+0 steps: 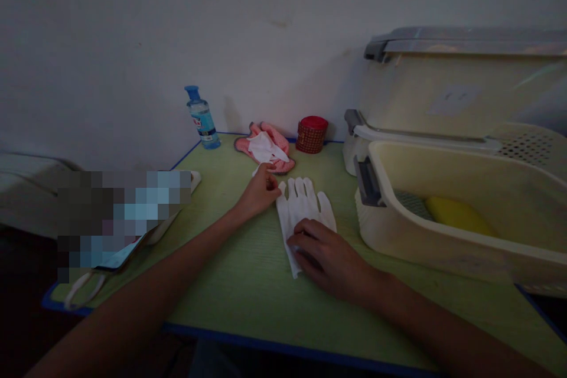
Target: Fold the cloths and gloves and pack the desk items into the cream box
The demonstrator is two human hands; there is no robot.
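A white glove lies flat on the green tabletop, its fingers pointing away from me. My left hand is closed at the tip of the glove's outer left finger, thumb and fingers pinched together there. Over the glove's palm and cuff rests my right hand, fingers bent and slightly apart, touching the fabric and hiding its lower right part. Just beyond my left hand is a crumpled pink cloth with grey edging, and a white piece of fabric lies on it.
A cream bin with grey handles holds a yellow item; another lidded bin stands behind. Against the wall are a blue bottle and a red woven container. At left lies a partly blurred device with a strap.
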